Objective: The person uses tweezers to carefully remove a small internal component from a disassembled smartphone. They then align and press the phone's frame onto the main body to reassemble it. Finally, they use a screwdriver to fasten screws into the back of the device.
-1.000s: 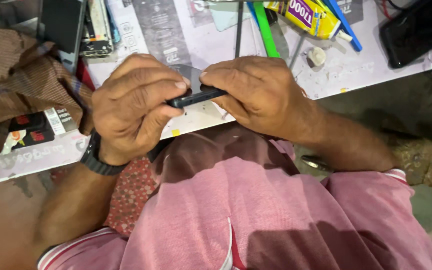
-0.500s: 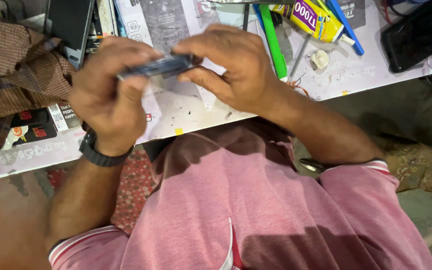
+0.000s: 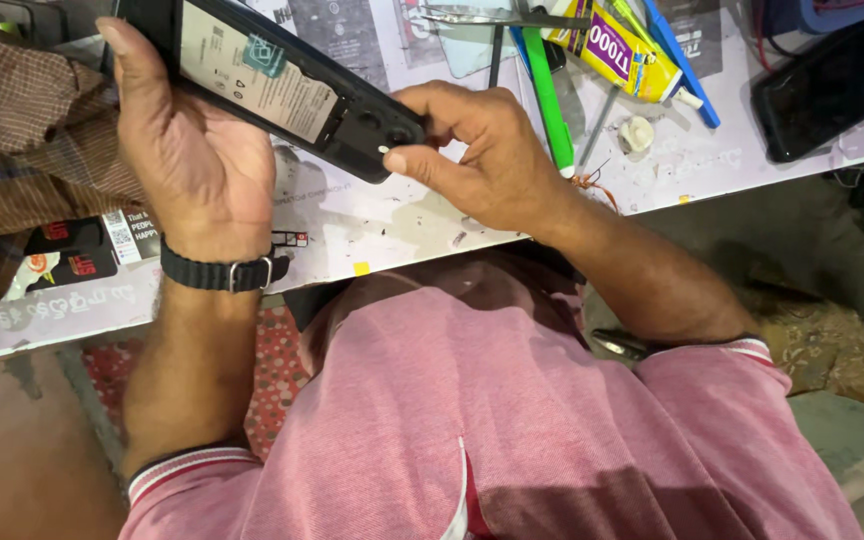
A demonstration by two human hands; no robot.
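Above a littered white worktable (image 3: 392,225), left hand (image 3: 187,150) clamped around a dark phone back panel (image 3: 282,85), right hand (image 3: 482,150) pinching its camera end, yellow glue tube (image 3: 617,50) and green stick (image 3: 549,100) beyond, black phone (image 3: 832,85) at right

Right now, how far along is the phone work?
Done: the phone back panel is held with its inner side showing, label and camera holes bare. In hand: left hand grips it, right hand pinches the camera end. Left: the glue tube lies unused on the table; no glue is visible on the panel.
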